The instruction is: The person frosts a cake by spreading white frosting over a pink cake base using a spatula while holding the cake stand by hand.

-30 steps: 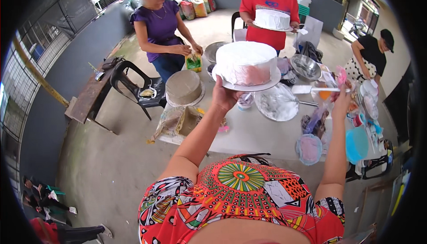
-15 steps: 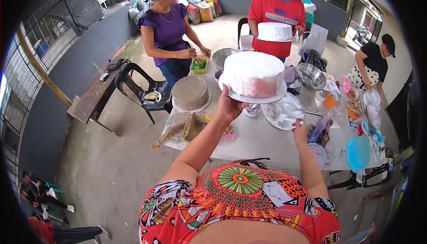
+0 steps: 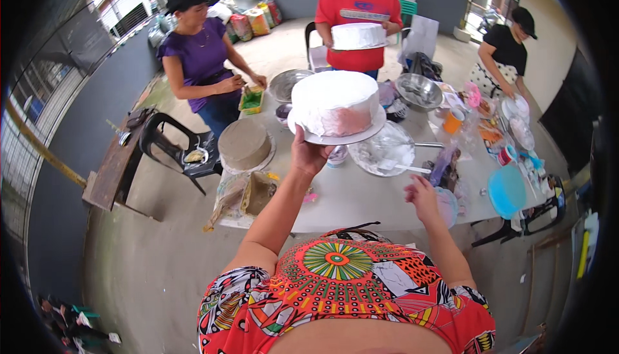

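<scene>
My left hand [image 3: 309, 154] supports from below a round board [image 3: 380, 122] bearing a cake [image 3: 335, 102] coated in white icing, with a pinkish patch on its near side. Its fingers are mostly hidden under the board. My right hand [image 3: 422, 198] hovers above the table with nothing in it, fingers loosely apart. Just beyond it, a white-handled spatula [image 3: 412, 169] lies across the rim of a metal bowl [image 3: 374, 160] smeared with white icing. A second utensil with a metal handle [image 3: 427, 144] also rests in that bowl.
On the table's left are a grey-brown round cake [image 3: 245, 144] and a square container [image 3: 260, 194]. A blue basin [image 3: 507, 191], orange cup [image 3: 453, 120] and plastic bags crowd the right. Across stand a person in purple [image 3: 205, 64] and one in red [image 3: 358, 6] holding another white cake.
My right hand has let go of the white spatula handle, which now rests on the bowl, and its fingers have spread. The whole view has shifted, moving the scene leftward.
</scene>
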`<state>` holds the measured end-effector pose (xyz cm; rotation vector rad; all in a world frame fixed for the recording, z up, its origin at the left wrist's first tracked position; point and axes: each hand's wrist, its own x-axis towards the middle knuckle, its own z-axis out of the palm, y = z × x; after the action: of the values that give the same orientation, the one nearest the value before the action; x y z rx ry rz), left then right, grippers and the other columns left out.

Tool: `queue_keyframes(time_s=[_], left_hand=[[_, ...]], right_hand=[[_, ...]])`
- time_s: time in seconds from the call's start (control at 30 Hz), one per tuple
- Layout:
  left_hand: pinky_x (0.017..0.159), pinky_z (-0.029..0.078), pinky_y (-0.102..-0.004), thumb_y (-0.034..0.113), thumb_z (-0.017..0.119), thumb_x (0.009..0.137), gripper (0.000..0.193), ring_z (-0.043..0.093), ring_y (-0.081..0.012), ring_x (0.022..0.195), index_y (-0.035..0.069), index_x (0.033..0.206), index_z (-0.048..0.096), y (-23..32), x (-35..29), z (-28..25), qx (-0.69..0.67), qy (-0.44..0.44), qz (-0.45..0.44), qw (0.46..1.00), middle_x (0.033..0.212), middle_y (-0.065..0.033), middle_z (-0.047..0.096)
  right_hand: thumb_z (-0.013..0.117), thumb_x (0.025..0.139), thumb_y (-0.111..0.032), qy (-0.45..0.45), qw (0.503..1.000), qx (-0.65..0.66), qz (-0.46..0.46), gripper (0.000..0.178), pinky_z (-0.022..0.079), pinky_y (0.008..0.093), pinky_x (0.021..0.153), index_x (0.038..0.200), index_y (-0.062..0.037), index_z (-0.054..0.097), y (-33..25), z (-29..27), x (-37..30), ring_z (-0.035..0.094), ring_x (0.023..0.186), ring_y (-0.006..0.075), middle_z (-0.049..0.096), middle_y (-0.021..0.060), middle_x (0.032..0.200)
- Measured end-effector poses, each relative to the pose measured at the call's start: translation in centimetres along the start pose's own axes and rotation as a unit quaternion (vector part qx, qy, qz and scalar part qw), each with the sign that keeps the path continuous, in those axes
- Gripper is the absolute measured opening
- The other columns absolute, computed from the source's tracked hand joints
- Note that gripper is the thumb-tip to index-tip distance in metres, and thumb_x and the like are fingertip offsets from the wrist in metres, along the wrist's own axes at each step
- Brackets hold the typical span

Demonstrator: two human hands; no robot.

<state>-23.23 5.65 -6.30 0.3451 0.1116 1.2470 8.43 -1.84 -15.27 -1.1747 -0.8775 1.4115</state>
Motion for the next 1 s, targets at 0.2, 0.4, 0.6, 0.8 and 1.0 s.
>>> queue_keyframes(time_s=[0.2, 0.4, 0.6, 0.8, 1.0], left_hand=[[0.075, 0.049, -0.0366, 0.057, 0.034, 0.078, 0.067, 0.046, -0.027, 0.105, 0.01, 0.126, 0.026, -2.5, 0.6, 1.1, 0.057, -0.035, 0.005, 0.998, 0.123, -0.0102, 0.038], [0.085, 0.041, -0.0339, 0.056, 0.035, 0.079, 0.067, 0.042, -0.0228, 0.109, 0.007, 0.126, 0.026, -6.7, 0.1, 5.2, 0.138, -0.016, 0.054, 0.989, 0.123, -0.008, 0.038], [0.092, 0.034, -0.04, 0.056, 0.034, 0.08, 0.07, 0.037, -0.0242, 0.114, 0.006, 0.127, 0.022, -9.0, -1.9, 8.1, 0.323, -0.062, 0.129, 0.936, 0.127, -0.01, 0.034], [0.093, 0.031, -0.0445, 0.073, 0.035, 0.065, 0.089, 0.035, -0.0274, 0.116, 0.01, 0.128, 0.026, -4.0, -4.0, 7.9, 0.146, -0.09, 0.034, 0.985, 0.128, -0.0086, 0.034], [0.096, 0.027, -0.0457, 0.054, 0.044, 0.076, 0.07, 0.035, -0.0295, 0.115, 0.008, 0.127, 0.028, -2.8, -4.3, 2.8, 0.067, 0.031, 0.043, 0.996, 0.127, -0.0102, 0.035]], right_hand=[[0.045, 0.084, -0.027, -0.256, 0.942, 0.216, 0.013, 0.033, 0.043, 0.0353, 0.072, 0.114, -0.0114, 0.042, -7.2, 9.0, 1.2, 0.055, 0.081, 0.0237, 0.053, 0.0136, 0.104], [0.046, 0.083, -0.022, -0.234, 0.932, 0.276, -0.017, 0.026, 0.044, 0.0346, 0.074, 0.109, -0.0175, 0.046, -9.1, 8.5, 2.9, 0.054, 0.085, 0.0233, 0.055, 0.0072, 0.1], [0.046, 0.083, -0.017, -0.229, 0.929, 0.285, -0.057, 0.028, 0.05, 0.0321, 0.069, 0.11, -0.0128, 0.044, -10.9, 7.7, 3.4, 0.057, 0.084, 0.0179, 0.056, 0.0046, 0.099], [0.046, 0.083, -0.016, -0.233, 0.927, 0.29, -0.056, 0.034, 0.05, 0.0347, 0.071, 0.115, -0.0098, 0.037, -11.8, 6.3, 1.6, 0.056, 0.088, 0.0203, 0.054, 0.008, 0.102], [0.047, 0.083, -0.016, -0.217, 0.948, 0.234, 0.01, 0.036, 0.049, 0.0368, 0.069, 0.116, -0.0074, 0.037, -8.9, 7.0, 1.7, 0.058, 0.08, 0.0225, 0.055, 0.0097, 0.095]])
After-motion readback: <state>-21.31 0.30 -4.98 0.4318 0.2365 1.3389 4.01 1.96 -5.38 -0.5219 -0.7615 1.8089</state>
